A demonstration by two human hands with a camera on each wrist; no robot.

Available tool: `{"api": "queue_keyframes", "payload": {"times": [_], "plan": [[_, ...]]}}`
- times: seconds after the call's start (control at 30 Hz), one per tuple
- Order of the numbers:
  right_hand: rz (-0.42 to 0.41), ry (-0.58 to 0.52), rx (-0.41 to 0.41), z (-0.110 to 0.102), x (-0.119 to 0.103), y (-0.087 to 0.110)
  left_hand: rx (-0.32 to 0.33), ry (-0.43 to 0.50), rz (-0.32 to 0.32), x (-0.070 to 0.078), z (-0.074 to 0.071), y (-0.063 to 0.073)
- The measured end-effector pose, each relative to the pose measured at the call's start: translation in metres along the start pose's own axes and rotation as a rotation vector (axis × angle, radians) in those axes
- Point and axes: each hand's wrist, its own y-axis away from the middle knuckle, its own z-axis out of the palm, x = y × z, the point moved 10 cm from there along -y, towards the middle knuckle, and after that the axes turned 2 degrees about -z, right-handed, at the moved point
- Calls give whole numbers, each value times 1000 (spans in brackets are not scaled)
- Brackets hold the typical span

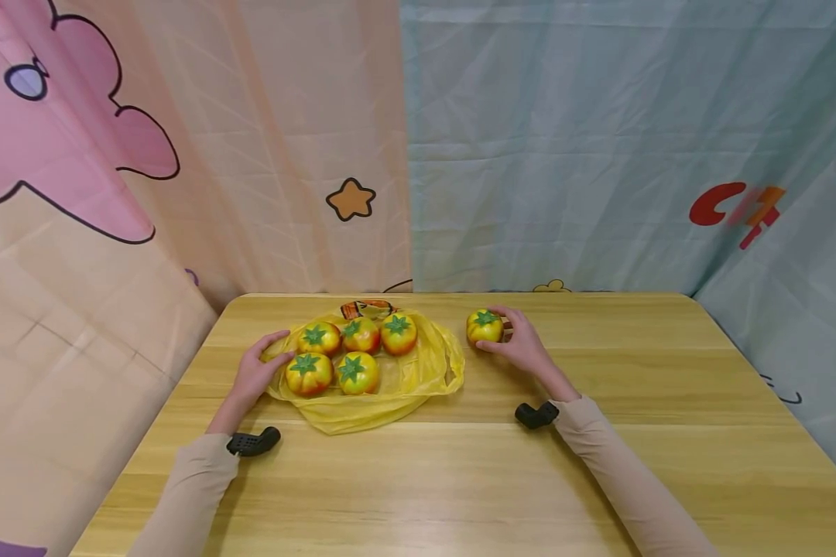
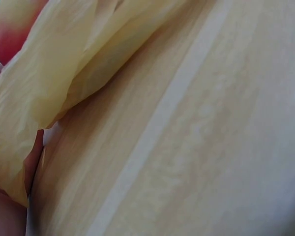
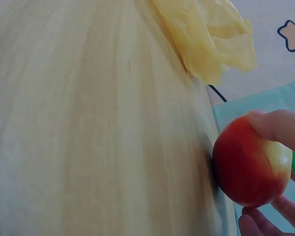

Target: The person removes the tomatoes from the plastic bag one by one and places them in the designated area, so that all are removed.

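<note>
A yellow plastic bag (image 1: 425, 371) lies spread on the table, with several toy tomatoes (image 1: 358, 373) resting on it. They are yellow to red, each with a green star-shaped leaf on top. At the bag's left edge my left hand (image 1: 254, 373) holds the plastic, its thumb close to the front-left tomato; in the left wrist view the bag (image 2: 44, 73) hides most of the fingers. To the right of the bag, my right hand (image 1: 522, 346) grips a single toy tomato (image 3: 248, 164) between thumb and fingers, at the tabletop.
The wooden table (image 1: 418, 487) ends at the back against hanging cloth curtains (image 1: 585, 147), with more fabric along both sides. Each wrist wears a black camera mount (image 1: 254, 442). Printed orange and black marks (image 1: 368, 309) show on the bag's far edge.
</note>
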Motion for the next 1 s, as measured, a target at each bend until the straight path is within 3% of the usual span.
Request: {"api": "queue_keyframes", "payload": {"times": [1.0], "plan": [[-1, -62, 28, -3, 4, 8, -3, -3, -2, 6, 1, 3]]}}
